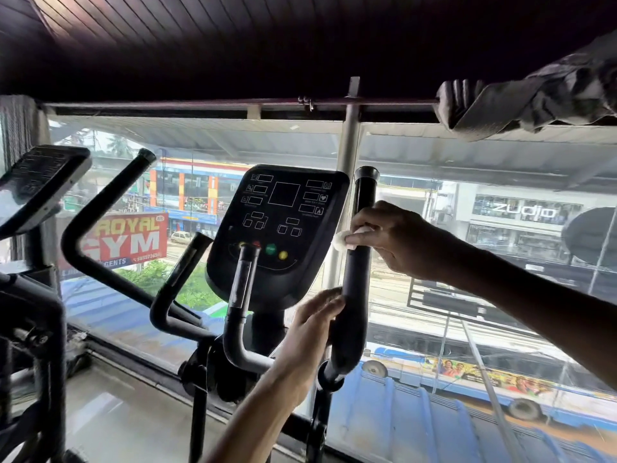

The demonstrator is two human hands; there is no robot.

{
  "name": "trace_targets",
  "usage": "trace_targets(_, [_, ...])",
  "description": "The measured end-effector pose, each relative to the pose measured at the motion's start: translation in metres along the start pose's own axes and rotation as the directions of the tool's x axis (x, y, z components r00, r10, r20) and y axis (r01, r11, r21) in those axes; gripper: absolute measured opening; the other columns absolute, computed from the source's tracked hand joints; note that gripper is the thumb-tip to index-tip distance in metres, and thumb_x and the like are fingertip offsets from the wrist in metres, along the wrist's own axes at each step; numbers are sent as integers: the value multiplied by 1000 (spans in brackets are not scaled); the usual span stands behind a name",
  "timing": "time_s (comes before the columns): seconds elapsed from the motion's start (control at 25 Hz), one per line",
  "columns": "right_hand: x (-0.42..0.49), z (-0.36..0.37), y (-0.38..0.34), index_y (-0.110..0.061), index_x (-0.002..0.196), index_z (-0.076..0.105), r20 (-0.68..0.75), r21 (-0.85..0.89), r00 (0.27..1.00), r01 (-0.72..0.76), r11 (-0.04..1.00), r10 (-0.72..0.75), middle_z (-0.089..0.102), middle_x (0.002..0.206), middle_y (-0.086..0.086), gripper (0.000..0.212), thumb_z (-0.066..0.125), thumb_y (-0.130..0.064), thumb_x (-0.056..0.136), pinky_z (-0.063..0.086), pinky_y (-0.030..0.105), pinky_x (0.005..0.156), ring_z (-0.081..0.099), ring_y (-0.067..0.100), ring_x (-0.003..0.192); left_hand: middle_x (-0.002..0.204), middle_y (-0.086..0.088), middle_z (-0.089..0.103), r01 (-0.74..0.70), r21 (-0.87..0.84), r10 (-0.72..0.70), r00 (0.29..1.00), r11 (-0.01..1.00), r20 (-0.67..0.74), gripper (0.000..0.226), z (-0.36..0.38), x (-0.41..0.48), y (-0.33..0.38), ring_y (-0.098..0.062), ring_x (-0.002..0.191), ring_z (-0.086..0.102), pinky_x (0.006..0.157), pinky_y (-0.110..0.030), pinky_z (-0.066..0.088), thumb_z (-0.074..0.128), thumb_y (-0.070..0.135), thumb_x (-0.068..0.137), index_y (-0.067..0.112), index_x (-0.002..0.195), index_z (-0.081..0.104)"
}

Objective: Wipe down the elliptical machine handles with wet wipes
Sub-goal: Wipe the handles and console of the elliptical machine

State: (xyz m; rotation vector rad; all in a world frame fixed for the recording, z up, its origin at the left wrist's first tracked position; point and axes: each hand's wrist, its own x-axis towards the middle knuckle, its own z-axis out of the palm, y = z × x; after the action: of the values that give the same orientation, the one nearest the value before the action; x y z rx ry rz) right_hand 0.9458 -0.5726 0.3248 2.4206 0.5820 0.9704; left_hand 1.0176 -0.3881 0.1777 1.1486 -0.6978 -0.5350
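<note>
The elliptical's right moving handle point(359, 272) is a black upright bar right of the console point(280, 228). My right hand point(397, 240) wraps its upper part and presses a white wet wipe point(340, 240) against it. Lower down, my left hand point(312, 324) grips the same handle near its bend. The left moving handle point(100, 215) slants up at the left, untouched. Two short fixed grips point(242, 285) rise below the console.
A second machine with a tilted console point(36, 185) stands at the far left. A large window point(467, 262) lies straight behind the elliptical, with a steel post point(347, 142) and a curtain rod point(200, 102) above. A bunched curtain point(534, 101) hangs top right.
</note>
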Motion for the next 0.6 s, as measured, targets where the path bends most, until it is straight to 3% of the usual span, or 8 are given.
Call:
trace_targets(0.16, [4,-3,-1,-4,120,76,-62,-71,987,-155,985,151,68,104,14,38,71,13,86,57,40,73,59,30,90,114,-2,77,-21,29,20,999,999,30,26,-4,0,-4,-25,114,71,111,-53,47,61,33,96,32,119,74])
trace_targets(0.32, [-1,0,-11,-7,121,76,-25,-71,997,-68,995,67,67,107,11,36,70,10,89,54,34,76,57,26,94,113,-3,78,-40,33,38,998,999,50,25,-6,0,-4,-23,114,71,111,-50,48,55,22,105,26,122,73])
trace_targets(0.44, [-1,1,-19,-7,119,76,-128,-69,966,-233,970,223,67,103,12,37,69,12,88,55,40,70,58,31,87,113,-4,78,-32,22,31,997,999,66,26,-6,-1,-3,-23,114,71,108,-45,50,54,20,105,21,125,71])
trace_targets(0.6, [-9,2,-33,-8,121,75,0,-8,1000,-14,1000,14,67,107,9,35,67,9,92,50,32,81,57,26,94,112,-6,78,-10,3,9,998,1000,58,26,-8,-1,-2,-25,113,71,101,-39,52,56,22,104,20,126,70])
